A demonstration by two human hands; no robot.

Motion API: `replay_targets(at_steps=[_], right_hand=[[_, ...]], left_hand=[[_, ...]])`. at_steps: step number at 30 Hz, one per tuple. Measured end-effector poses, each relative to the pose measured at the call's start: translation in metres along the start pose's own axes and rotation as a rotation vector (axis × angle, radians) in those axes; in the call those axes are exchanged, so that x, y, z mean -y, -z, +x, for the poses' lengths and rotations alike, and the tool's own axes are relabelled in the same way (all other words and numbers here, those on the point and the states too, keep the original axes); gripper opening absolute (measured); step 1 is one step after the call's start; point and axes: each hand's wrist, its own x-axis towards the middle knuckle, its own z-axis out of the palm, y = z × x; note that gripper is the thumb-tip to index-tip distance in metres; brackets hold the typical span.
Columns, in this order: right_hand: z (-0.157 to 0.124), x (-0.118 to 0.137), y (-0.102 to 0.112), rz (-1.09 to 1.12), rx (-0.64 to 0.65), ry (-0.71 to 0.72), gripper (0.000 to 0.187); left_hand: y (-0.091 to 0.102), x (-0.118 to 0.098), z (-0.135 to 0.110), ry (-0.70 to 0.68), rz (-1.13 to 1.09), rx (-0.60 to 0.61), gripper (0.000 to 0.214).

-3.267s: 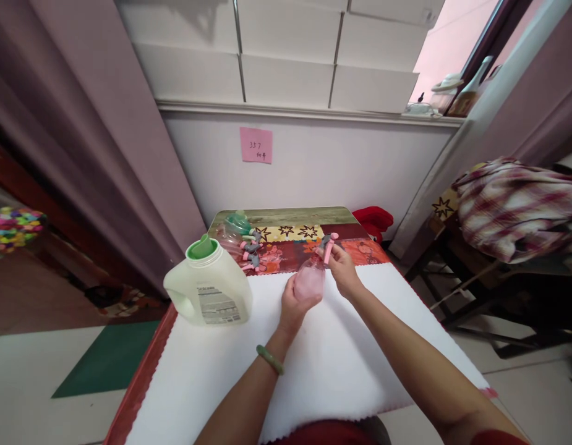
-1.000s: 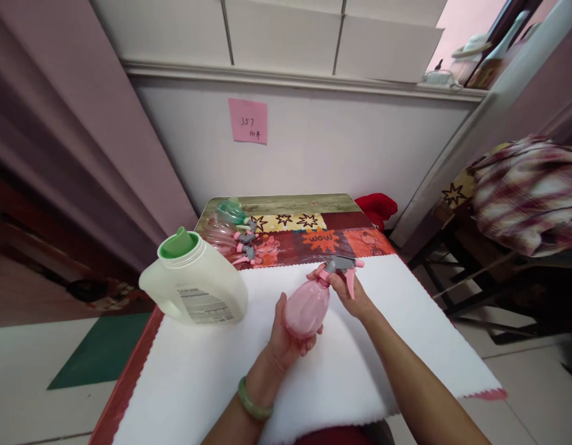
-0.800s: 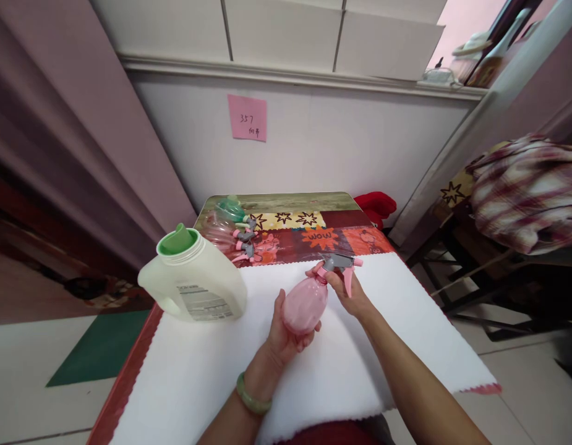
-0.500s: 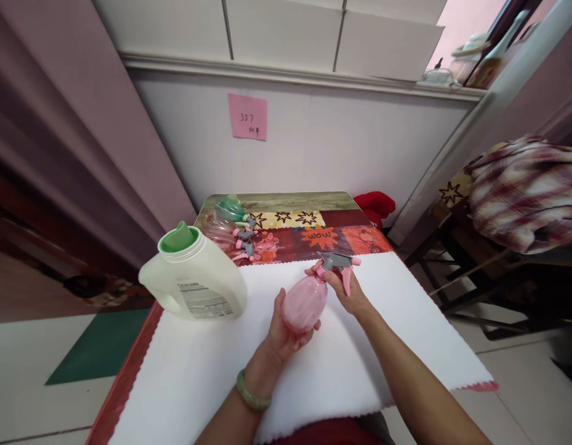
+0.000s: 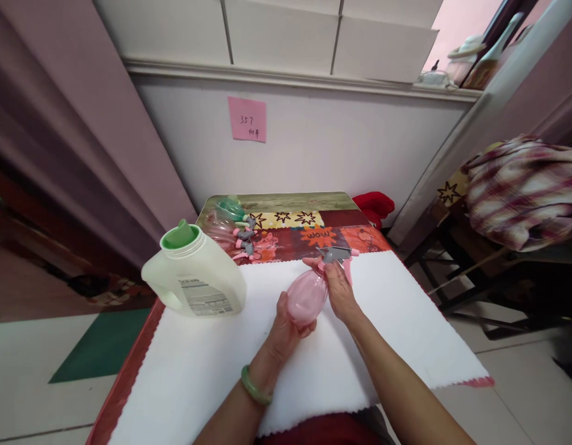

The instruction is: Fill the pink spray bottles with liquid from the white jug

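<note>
Above the white cloth (image 5: 206, 377), pink spray btl (image 5: 307, 300) is tilted btwn both hands: L hand (image 5: 286, 329) cups its base, R hand (image 5: 340, 292) grips the neck just under the gray trigger head (image 5: 334, 254). White jug (image 5: 200, 278) w/ green spout (image 5: 180, 236) stands to the left; other spray btls (image 5: 223, 228) lie near table's (image 5: 290, 201) far-left corner.

Four spray bottles (image 5: 308, 298), one jug (image 5: 200, 272)

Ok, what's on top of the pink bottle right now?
A grey and pink spray head sits atop the pink bottle. The right hand wraps around where they meet, covering part of it, so I can't tell whether it's screwed tight.
</note>
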Motion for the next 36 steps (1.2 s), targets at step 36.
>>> replay_targets(at_steps=[36], right_hand=[[0.005,0.003,0.020,0.373,0.042,-0.106,0.043]], left_hand=[[-0.002,0.000,-0.004,-0.138,0.075,0.068,0.062]])
